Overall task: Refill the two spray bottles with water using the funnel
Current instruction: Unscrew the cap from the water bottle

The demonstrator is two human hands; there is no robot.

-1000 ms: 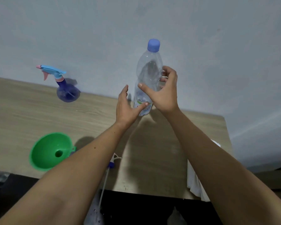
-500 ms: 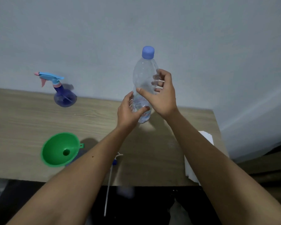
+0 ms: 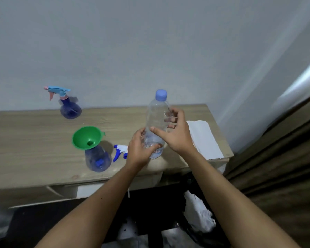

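You have two spray bottles [image 3: 71,110] [image 3: 98,159], one green funnel [image 3: 84,138], one loose spray head [image 3: 120,152], one capped water bottle [image 3: 157,120], one stack of white paper [image 3: 204,138], and two hands [image 3: 139,151] [image 3: 177,135].

green funnel [image 3: 87,138] sits in uncapped spray bottle [image 3: 97,159].

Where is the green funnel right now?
The green funnel sits in the neck of the open spray bottle near the table's front edge, left of both hands, beside the loose sprayer head.
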